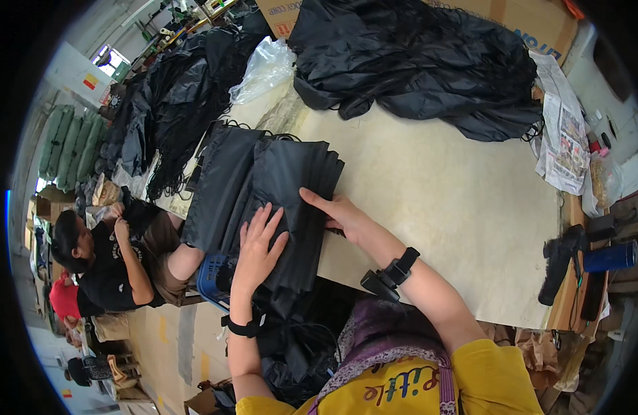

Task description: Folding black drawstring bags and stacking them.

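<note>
A stack of flat black drawstring bags [291, 166] lies at the left edge of the pale table, its layers fanned along the right side. My left hand [260, 245] rests on top of the stack, fingers stretched and spread. At the stack's right edge, my right hand [338, 211] has its thumb over the top and its other fingers partly hidden underneath, gripping the layers. Another pile of black bags [226, 180] sits directly to the left, touching this stack. Thin black cords show along the far edges of both.
A large heap of black fabric [416, 62] covers the table's far side, beside newspaper [564, 131]. Clear plastic [266, 69] lies at the far left. A blue basket [212, 280] is below the table's left edge; a seated person [118, 263] works beyond it. A blue cylinder [611, 256] stands right.
</note>
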Tool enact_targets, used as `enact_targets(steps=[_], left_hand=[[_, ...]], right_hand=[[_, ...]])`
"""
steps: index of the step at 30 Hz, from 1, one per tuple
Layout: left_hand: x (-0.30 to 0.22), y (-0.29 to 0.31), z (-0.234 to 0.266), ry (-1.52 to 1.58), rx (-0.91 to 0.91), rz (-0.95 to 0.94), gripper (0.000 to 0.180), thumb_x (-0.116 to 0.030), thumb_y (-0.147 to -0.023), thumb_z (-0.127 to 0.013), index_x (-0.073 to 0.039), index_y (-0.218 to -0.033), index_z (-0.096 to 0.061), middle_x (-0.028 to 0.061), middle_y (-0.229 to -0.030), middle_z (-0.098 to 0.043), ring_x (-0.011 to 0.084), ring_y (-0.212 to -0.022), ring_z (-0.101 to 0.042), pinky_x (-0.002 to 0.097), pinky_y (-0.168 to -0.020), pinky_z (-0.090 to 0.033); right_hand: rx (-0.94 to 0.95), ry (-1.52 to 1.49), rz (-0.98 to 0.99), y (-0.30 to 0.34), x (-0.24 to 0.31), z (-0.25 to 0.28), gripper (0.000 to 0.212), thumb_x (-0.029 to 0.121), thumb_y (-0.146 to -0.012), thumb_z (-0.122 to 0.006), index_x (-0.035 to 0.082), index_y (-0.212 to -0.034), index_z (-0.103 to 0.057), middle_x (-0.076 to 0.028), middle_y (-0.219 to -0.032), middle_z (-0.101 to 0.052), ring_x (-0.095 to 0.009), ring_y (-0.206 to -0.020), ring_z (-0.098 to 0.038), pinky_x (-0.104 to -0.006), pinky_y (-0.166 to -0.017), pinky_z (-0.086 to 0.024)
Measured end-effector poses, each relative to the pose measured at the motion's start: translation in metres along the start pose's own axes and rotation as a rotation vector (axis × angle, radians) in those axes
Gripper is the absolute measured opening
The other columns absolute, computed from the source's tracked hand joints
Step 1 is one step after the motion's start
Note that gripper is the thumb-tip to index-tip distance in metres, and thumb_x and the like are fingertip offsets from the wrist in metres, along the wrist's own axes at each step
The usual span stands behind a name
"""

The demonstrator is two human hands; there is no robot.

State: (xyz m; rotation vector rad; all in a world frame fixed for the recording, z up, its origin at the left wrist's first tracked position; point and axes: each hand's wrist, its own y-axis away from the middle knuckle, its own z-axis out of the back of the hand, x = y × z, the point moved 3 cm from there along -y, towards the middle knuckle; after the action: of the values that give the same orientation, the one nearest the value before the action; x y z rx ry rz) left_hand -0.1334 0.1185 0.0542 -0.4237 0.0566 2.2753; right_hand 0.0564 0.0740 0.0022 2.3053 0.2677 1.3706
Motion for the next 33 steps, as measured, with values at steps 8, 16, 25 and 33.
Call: enact_targets(steps=[8, 16, 25, 33], left_hand=[[-0.002, 0.0, -0.007, -0.044, 0.037, 0.019, 0.045, -0.023, -0.096, -0.052, -0.011, -0.14, -0.046, 0.015, -0.15, -0.035, 0.0309, -0.142, -0.028, 0.0496, -0.115, -0.017], [-0.006, 0.016, 0.049, 0.224, -0.418, -0.021, 0.026, -0.009, -0.091, -0.059, -0.003, -0.116, -0.064, 0.0172, -0.134, -0.054, 0.0322, -0.126, -0.05, 0.0431, -0.108, -0.033], [0.079, 0.08, 0.148, 0.438, -1.114, 0.188, 0.032, -0.004, -0.097, -0.052, 0.005, -0.127, -0.055, 0.0136, -0.123, -0.061, 0.0194, -0.113, -0.058, 0.0306, -0.1, -0.042], [0.035, 0.031, 0.22, 0.313, -1.111, 0.102, 0.031, -0.004, -0.095, -0.055, 0.002, -0.125, -0.057, 0.011, -0.12, -0.061, 0.0157, -0.109, -0.057, 0.028, -0.095, -0.043]], right_hand=[[-0.331, -0.12, 0.288, -0.029, -0.029, -0.025, 0.081, 0.029, -0.069, -0.081, -0.011, -0.127, -0.04, -0.024, -0.126, -0.052, -0.029, -0.119, -0.051, -0.0375, -0.1, -0.04], [-0.137, -0.399, 0.363, 0.002, -0.008, -0.011, 0.042, 0.005, -0.077, -0.07, -0.003, -0.116, -0.055, -0.011, -0.107, -0.063, -0.019, -0.095, -0.062, -0.0308, -0.083, -0.05], [0.246, -0.484, 0.389, 0.034, 0.143, -0.093, 0.021, 0.015, -0.084, -0.066, 0.004, -0.102, -0.066, -0.005, -0.097, -0.067, -0.014, -0.094, -0.062, -0.0299, -0.089, -0.046], [0.174, -0.76, 0.44, -0.084, 0.085, -0.176, 0.047, 0.006, -0.076, -0.072, 0.003, -0.119, -0.052, -0.006, -0.114, -0.058, -0.018, -0.109, -0.054, -0.035, -0.097, -0.042]])
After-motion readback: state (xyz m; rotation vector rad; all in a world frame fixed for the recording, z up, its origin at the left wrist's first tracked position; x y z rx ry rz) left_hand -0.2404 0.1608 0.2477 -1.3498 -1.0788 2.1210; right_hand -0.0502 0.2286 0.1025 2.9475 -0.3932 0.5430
